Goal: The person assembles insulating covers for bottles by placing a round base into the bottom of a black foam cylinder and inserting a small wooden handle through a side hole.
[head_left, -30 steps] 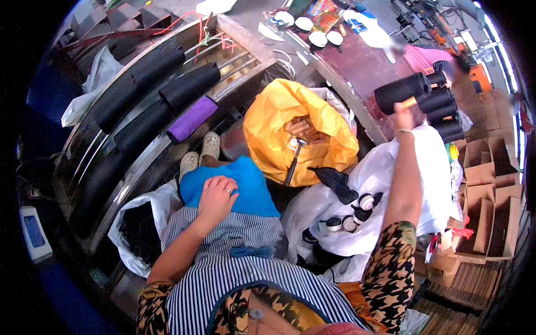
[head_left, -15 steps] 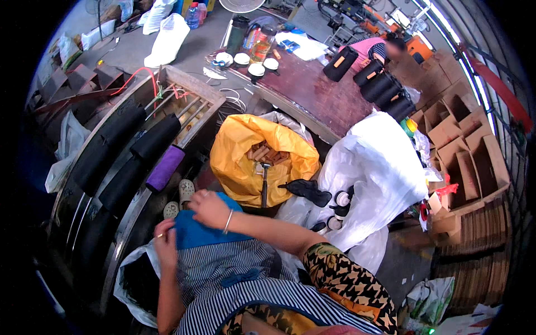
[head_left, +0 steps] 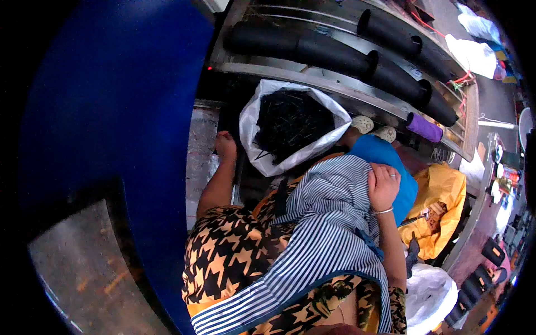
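Observation:
My right hand [head_left: 383, 185] lies flat on my lap, where the striped apron [head_left: 335, 184] meets a blue cloth [head_left: 402, 173]. A ring and a bracelet show on it, and nothing is in its fingers. Out to the left, my left hand [head_left: 225, 145] is lowered beside a white sack [head_left: 340, 124] full of thin black strips [head_left: 293, 120]. It is apart from the sack, next to a silvery wrapped surface [head_left: 201, 156]. Its fingers are turned away and too indistinct to make out.
A long rack [head_left: 340, 84] with black sleeves [head_left: 335, 56] and a purple sleeve [head_left: 425, 127] on rods runs past my feet. To the right are a yellow sack [head_left: 455, 190] with brown pieces, white plastic [head_left: 430, 293] and a table [head_left: 474, 240]. A blue panel [head_left: 111, 111] stands left.
My view has swung left, bringing the strip-filled sack and blue panel into sight. My left hand has left the lap and reached out left; my right hand still rests on the lap.

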Tool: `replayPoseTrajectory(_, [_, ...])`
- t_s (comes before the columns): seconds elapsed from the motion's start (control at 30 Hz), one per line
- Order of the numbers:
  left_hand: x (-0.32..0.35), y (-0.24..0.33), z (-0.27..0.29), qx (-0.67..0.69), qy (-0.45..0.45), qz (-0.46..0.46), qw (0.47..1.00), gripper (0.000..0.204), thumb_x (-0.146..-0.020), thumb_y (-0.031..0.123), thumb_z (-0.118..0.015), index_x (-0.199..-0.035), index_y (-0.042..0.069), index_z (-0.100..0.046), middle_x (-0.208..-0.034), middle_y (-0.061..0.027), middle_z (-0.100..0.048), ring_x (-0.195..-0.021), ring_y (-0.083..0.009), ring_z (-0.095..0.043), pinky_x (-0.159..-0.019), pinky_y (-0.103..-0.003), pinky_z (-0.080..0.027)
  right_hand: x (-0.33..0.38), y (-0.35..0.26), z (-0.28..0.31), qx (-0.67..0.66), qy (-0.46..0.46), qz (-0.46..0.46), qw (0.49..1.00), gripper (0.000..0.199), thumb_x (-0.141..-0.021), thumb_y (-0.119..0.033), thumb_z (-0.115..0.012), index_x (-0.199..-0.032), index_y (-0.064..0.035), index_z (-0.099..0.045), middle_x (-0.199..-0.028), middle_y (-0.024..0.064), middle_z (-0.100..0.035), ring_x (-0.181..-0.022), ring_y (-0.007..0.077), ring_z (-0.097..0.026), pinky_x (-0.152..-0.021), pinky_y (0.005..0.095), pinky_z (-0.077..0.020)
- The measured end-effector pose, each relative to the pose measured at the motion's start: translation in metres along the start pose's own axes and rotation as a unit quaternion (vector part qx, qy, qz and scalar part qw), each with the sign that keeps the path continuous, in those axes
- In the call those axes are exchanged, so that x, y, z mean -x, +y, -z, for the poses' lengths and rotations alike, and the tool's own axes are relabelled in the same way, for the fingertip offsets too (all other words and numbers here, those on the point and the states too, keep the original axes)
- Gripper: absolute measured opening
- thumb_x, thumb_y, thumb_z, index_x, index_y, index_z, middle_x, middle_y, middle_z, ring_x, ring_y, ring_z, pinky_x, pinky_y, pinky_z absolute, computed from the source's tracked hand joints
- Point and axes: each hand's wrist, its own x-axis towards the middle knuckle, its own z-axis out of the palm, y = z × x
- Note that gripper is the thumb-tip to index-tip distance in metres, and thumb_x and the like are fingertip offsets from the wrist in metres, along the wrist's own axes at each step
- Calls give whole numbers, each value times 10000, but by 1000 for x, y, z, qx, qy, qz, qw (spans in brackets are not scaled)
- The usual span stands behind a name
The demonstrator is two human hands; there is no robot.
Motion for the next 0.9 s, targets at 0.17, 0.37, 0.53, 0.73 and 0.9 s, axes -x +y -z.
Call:
replayPoseTrajectory(0.17, [20, 100, -44, -58, -355, -62, 931, 396, -832, 251, -582, -1178, 57, -587, -1194, -208, -587, -1151, -409, -534, -944, -486, -454, 9, 35, 20, 57, -35, -50, 997, 191, -868, -195, -576, -987, -74, -663, -946, 71, -667, -951, 247, -589, -900, 410, -409])
replayPoseTrajectory(0.37, [-63, 79, -88, -200, -368, -170, 892, 413, -855, 300, -561, -1199, 74, -568, -1188, -185, -599, -1062, -379, -598, -889, -476, -484, -1, 30, 12, 38, -17, -54, 998, 173, -843, -158, -592, -977, -76, -665, -932, 59, -663, -941, 240, -587, -893, 394, -413])
replayPoseTrajectory(0.53, [-92, 82, -105, -300, -406, -247, 827, 414, -857, 304, -564, -1200, 74, -566, -1188, -185, -599, -1057, -375, -600, -881, -473, -485, -2, 31, 23, 31, -30, -72, 996, 170, -828, -139, -597, -967, -77, -673, -923, 63, -660, -926, 239, -588, -888, 392, -419])
replayPoseTrajectory(0.73, [-74, 32, -106, -355, -394, -308, 790, 415, -859, 309, -567, -1202, 75, -563, -1188, -186, -598, -1051, -369, -603, -871, -469, -487, -6, 31, 25, 16, -36, -71, 997, 174, -837, -131, -584, -971, -56, -665, -935, 76, -659, -937, 265, -581, -889, 406, -419])
replayPoseTrajectory(0.9, [-24, 8, -54, -379, -340, -310, 803, 409, -868, 312, -567, -1199, 70, -564, -1190, -187, -598, -1042, -360, -605, -856, -468, -489, -10, 30, 23, 15, -47, -76, 996, 179, -839, -136, -589, -983, -60, -663, -941, 70, -661, -944, 259, -584, -892, 401, -419])
